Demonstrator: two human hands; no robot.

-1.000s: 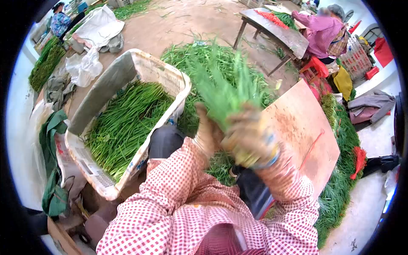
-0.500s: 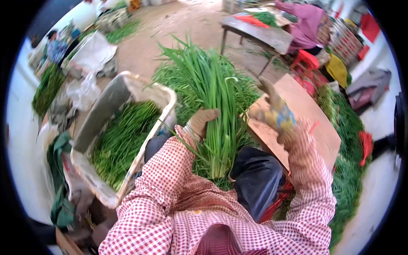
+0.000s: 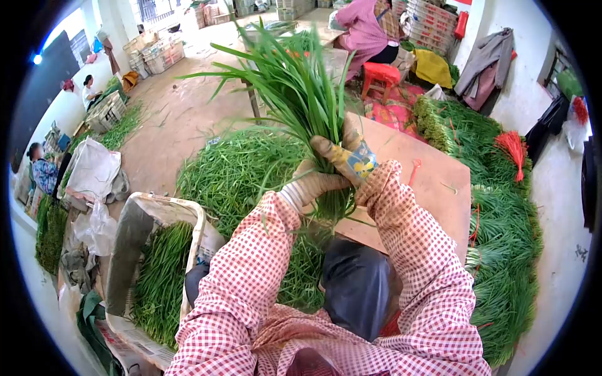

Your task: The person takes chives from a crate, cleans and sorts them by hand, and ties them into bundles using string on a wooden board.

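Observation:
A bunch of long green leafy stalks (image 3: 291,94) stands upright between my two gloved hands, its leaves fanning up and to the left. My left hand (image 3: 316,183) is wrapped round its lower part. Just above and to the right, my right hand (image 3: 346,153) also grips the bunch, in a glove with a blue and yellow patch. The stalk ends show below my hands, near the edge of a brown board (image 3: 433,182). Loose green stalks (image 3: 232,175) lie in a heap beyond and left of my hands.
At the left is a white crate (image 3: 199,235) holding green stalks. Tied green bundles (image 3: 505,250) line the floor at the right, with red ties (image 3: 514,150) on top. Ahead, a person in pink (image 3: 360,31) is by a red stool (image 3: 380,75) and a table.
The bunch has risen and shifted right towards the board. My right hand, apart from it half a second ago, has closed on it. The view has turned upward and to the right.

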